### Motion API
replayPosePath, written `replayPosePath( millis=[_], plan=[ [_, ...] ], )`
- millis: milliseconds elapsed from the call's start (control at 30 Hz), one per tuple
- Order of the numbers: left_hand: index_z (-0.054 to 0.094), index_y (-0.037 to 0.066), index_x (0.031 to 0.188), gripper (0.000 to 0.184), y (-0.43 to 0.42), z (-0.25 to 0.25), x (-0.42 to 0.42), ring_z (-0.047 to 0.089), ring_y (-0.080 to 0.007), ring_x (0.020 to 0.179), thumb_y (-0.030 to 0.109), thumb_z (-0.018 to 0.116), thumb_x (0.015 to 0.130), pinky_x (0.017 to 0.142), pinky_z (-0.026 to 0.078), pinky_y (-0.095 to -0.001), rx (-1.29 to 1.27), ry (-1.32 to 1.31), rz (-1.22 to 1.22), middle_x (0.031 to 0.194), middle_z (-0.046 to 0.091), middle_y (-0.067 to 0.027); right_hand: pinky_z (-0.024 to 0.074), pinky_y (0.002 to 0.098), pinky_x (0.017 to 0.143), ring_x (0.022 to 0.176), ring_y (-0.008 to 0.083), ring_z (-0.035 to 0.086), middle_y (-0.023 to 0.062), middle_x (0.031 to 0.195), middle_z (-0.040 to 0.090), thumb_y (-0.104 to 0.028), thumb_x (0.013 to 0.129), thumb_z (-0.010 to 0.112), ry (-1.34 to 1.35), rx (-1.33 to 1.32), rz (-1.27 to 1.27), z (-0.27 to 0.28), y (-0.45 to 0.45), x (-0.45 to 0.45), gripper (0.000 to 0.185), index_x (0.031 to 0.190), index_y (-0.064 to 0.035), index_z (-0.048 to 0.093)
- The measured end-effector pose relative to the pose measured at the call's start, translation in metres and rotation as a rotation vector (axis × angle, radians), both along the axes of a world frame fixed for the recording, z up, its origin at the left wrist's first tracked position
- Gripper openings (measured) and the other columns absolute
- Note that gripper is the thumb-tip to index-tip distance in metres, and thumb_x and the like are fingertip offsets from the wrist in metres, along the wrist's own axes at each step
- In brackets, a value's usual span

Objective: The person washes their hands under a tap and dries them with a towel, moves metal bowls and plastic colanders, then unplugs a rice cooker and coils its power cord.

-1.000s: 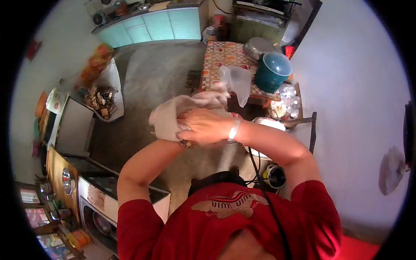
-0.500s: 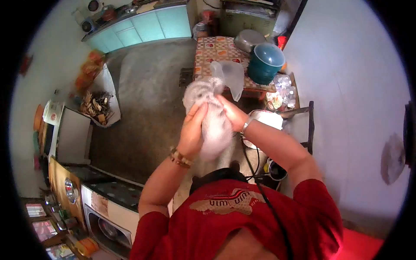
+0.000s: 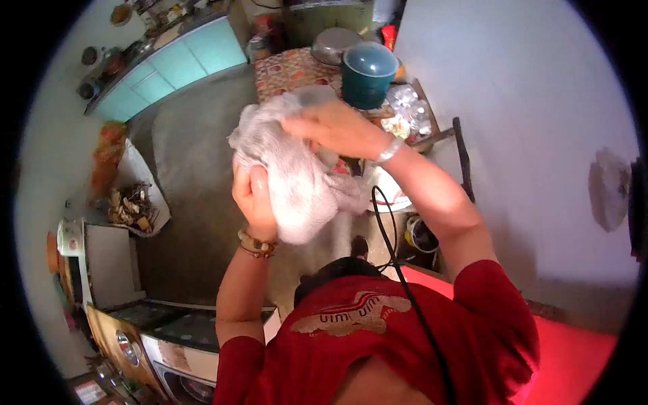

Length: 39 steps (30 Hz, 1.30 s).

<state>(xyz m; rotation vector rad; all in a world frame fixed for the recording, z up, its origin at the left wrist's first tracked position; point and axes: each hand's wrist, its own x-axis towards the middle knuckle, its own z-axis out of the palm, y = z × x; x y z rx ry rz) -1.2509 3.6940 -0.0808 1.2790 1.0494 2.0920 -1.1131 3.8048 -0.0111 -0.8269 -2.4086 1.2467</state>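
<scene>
1. One pale, textured towel (image 3: 293, 175) is up in the air in front of the red shirt (image 3: 405, 324), bunched between the person's hands, its lower fold hanging free.
2. Its long axis, as I see it, slants from beyond the left hand (image 3: 255, 206) back towards the body and across to the right, where a narrower, crumpled end reaches below the right wrist.
3. That left hand is the nearer of the two to the body; it is closed on the towel's left side, thumb up against the fabric, though I can't judge how firmly. Beaded bracelets (image 3: 256, 246) circle its wrist.
4. Farther out, the right hand (image 3: 341, 128) comes across the towel's far right part, fingers pointing left. Blur hides whether those fingers pinch the fabric or just lie against it, so I cannot tell its grip. A pale band (image 3: 389, 150) rings that wrist.
5. Just past the hands is a low table (image 3: 277, 71) with a checked, fruit-patterned cover, bearing a teal bucket (image 3: 364, 91) and a metal pot (image 3: 334, 44). Clear plastic bottles (image 3: 415, 111) lie to the right of the bucket.
6. Well off to the left of the left hand, a white sack (image 3: 152, 192) holds broken sticks (image 3: 131, 209); below the right forearm, a black cable (image 3: 412, 283) runs down over the shirt.
</scene>
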Motion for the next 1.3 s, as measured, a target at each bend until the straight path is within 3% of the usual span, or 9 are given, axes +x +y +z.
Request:
replayPosePath(
  millis=[100,200,367,500,633,733,867,967,1300],
  plan=[
    [0.052,-0.002,0.106,0.027,0.023,-0.003,0.047,0.052,-0.0161,0.093,0.014,0.044,0.087,0.083,0.041,-0.0301,-0.048,-0.057,-0.011,0.104,0.055,-0.0087,0.0422,0.0308,0.055,0.061,0.0188,0.055,0.0116,0.067,0.058,-0.034,0.087,0.046,0.479,0.739,-0.558,-0.012,0.02,-0.036,0.037,0.076,-0.0001,0.057],
    [0.052,-0.001,0.108,0.027,0.045,-0.021,0.074,0.053,-0.0172,0.093,0.015,0.043,0.088,0.083,0.041,-0.0305,-0.102,-0.073,-0.033,0.104,0.055,-0.0084,0.0404,0.0299,0.053,0.055,0.0197,0.05,0.0093,0.062,0.053,-0.022,0.086,0.047,1.075,0.331,-0.779,-0.003,0.018,-0.059,0.027,0.071,-0.0006,0.052],
    [0.052,0.001,0.109,0.027,0.079,-0.028,0.04,0.054,-0.0191,0.094,0.016,0.042,0.089,0.084,0.041,-0.031,-0.173,-0.202,-0.274,0.104,0.056,-0.0079,0.042,0.0279,0.066,0.072,0.0205,0.053,0.0099,0.077,0.055,-0.018,0.081,0.055,1.051,-0.051,-0.385,-0.017,-0.006,-0.029,0.016,0.085,-0.0028,0.053],
    [0.051,0.003,0.111,0.027,0.11,-0.03,0.022,0.054,-0.0205,0.094,0.017,0.041,0.089,0.084,0.042,-0.0315,-0.237,-0.288,-0.549,0.105,0.056,-0.0076,0.0418,0.0253,0.072,0.074,0.0141,0.051,0.0035,0.083,0.051,-0.018,0.079,0.06,0.774,0.677,-0.406,-0.045,-0.005,0.012,0.026,0.1,-0.0058,0.05],
    [0.054,0.001,0.105,0.025,0.115,-0.007,0.068,0.057,-0.0186,0.088,0.016,0.042,0.09,0.079,0.043,-0.0258,-0.474,-0.53,-0.646,0.102,0.058,-0.0046,0.0417,0.0224,0.06,0.071,0.0063,0.048,-0.0001,0.08,0.051,-0.011,0.076,0.063,0.423,-0.454,-0.383,-0.086,0.015,0.087,0.022,0.094,-0.0036,0.051],
    [0.056,-0.003,0.099,0.026,0.135,-0.029,0.084,0.057,-0.0168,0.087,0.018,0.044,0.089,0.077,0.043,-0.0252,-0.512,0.139,-0.437,0.096,0.061,-0.0054,0.0422,0.0252,0.063,0.072,0.0096,0.049,0.0036,0.079,0.053,-0.01,0.073,0.065,0.355,-0.147,-0.483,-0.118,0.027,0.142,0.019,0.083,-0.0012,0.052],
    [0.056,-0.002,0.095,0.029,0.154,-0.066,0.132,0.057,-0.0258,0.081,0.026,0.049,0.086,0.072,0.042,-0.0326,-0.6,0.717,-0.481,0.09,0.059,-0.0173,0.0455,0.0289,0.069,0.076,0.0153,0.055,0.0098,0.086,0.056,-0.014,0.068,0.067,0.121,-0.227,-0.478,-0.118,0.026,0.191,0.065,0.123,-0.0058,0.035],
    [0.055,-0.001,0.094,0.028,0.172,-0.088,0.18,0.057,-0.0276,0.078,0.025,0.051,0.085,0.07,0.043,-0.0338,-0.423,0.772,-0.606,0.09,0.058,-0.0173,0.0467,0.0266,0.06,0.064,0.0126,0.054,0.0045,0.076,0.056,-0.015,0.074,0.06,0.079,-0.165,-0.435,-0.156,0.053,0.225,0.029,0.1,-0.0058,0.05],
    [0.053,0.004,0.103,0.025,0.168,-0.177,0.125,0.054,-0.0095,0.072,0.021,0.055,0.084,0.058,0.042,-0.0226,-0.804,0.593,-0.672,0.089,0.056,-0.0044,0.0442,0.0242,0.056,0.065,0.0131,0.055,0.0081,0.075,0.058,-0.023,0.078,0.056,0.18,-0.477,-1.513,-0.252,0.061,0.465,0.029,0.099,-0.0028,0.052]
  ],
)
